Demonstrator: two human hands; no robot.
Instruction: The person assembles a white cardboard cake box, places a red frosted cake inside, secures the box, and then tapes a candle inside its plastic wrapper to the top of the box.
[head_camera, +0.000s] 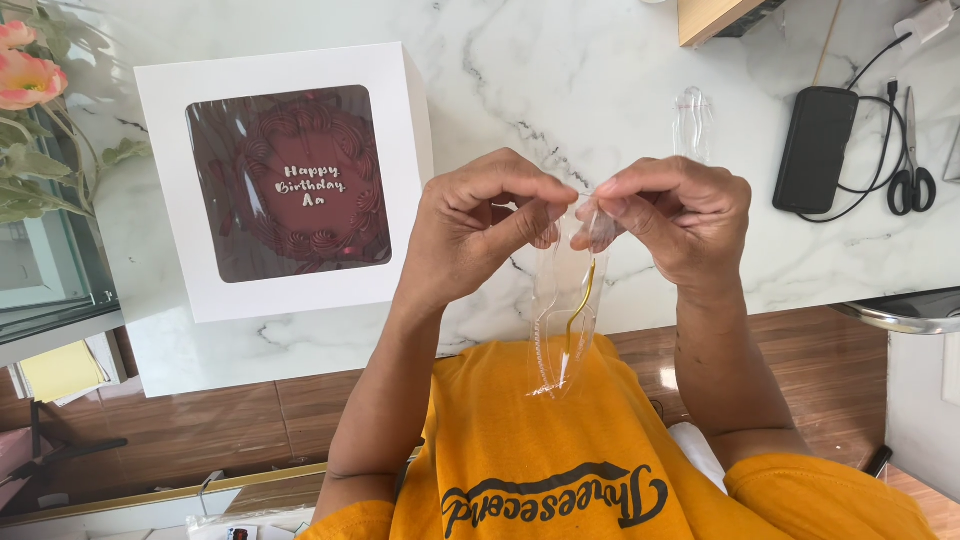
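Note:
My left hand (478, 230) and my right hand (668, 215) pinch the top edge of a clear plastic sleeve (560, 330) between thumbs and forefingers, in front of my chest. The sleeve hangs down and contains a clear plastic knife and a thin gold candle (582, 305). A clear plastic fork (691, 122) lies on the counter just beyond my right hand. To the left stands a white cake box (160, 180) with a window showing a dark red cake (290, 185) with white icing lettering.
The white marble counter (560, 90) carries a black phone (816, 148) with a cable and scissors (912, 170) at the right. Pink flowers (25, 70) are at the far left. A wooden floor lies below the counter edge.

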